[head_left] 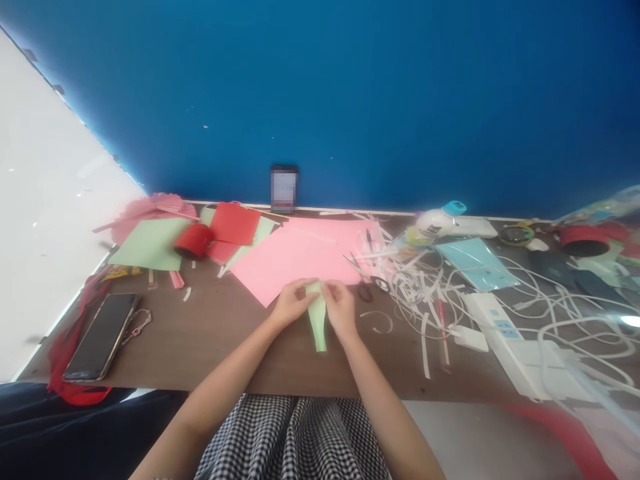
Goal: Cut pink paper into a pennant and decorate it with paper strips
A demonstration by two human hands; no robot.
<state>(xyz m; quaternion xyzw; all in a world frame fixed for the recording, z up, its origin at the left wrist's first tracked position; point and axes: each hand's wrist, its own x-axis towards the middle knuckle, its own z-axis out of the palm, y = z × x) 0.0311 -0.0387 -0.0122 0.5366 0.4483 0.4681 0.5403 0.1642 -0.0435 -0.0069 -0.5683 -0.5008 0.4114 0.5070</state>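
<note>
Between my two hands, just above the near part of the brown table [210, 353], is a narrow piece of light green paper [317, 323]. My left hand [296, 301] pinches its upper left edge, and my right hand [340, 305] grips its upper right side. The paper's lower end hangs down toward me and looks folded lengthwise. Beyond my hands lies a large pink paper sheet [280, 257]. Scissors [361, 270] with dark handles rest to the right of my right hand, at the pink sheet's edge.
Tangled white paper strips and cables [415, 283] spread rightward to a power strip [493, 333]. A glue bottle [435, 221] lies behind them. Leftward are a phone [103, 337], red paper [235, 223], green sheets [150, 243] and a red roll [194, 241]. Another phone [284, 189] leans on the blue wall.
</note>
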